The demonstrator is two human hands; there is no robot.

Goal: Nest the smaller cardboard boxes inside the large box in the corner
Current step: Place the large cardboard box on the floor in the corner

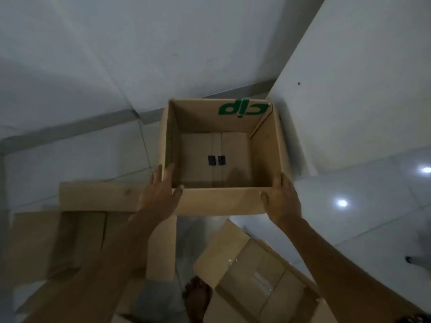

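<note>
An open brown cardboard box (221, 201) with green lettering on its far inner wall stands upright near the room's corner, nothing inside it but tape on its bottom. My left hand (161, 194) grips its near left corner, fingers over the rim. My right hand (281, 198) grips its near right corner. A larger cardboard box (81, 229) with open flaps lies at the lower left, partly behind my left forearm. Another cardboard box (251, 276) with open flaps lies on the floor at the lower right.
White walls meet in a corner behind the held box, and a white wall or panel (349, 89) rises at its right. The floor is pale glossy tile (349, 206) with light reflections. A bare foot (198, 297) shows at the bottom centre.
</note>
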